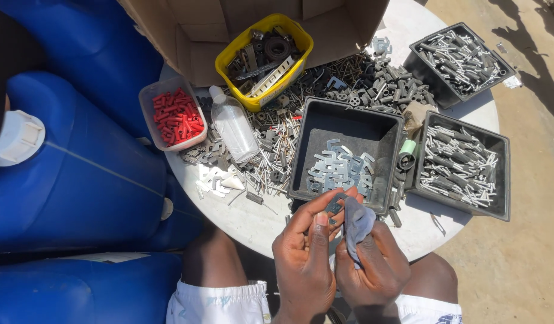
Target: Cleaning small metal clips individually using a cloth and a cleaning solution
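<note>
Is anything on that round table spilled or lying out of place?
Yes. A clear plastic bottle lies on its side across a loose heap of small metal parts spread over the white round table, outside the black plastic trays. The left hand holds a small grey metal piece; the right hand holds a grey cloth.

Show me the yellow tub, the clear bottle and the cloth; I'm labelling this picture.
yellow tub [301,37], head view, on its right rim.
clear bottle [236,127], head view, on the middle of its body.
cloth [357,223], head view, on the grey fold above the right hand [373,270].
</note>
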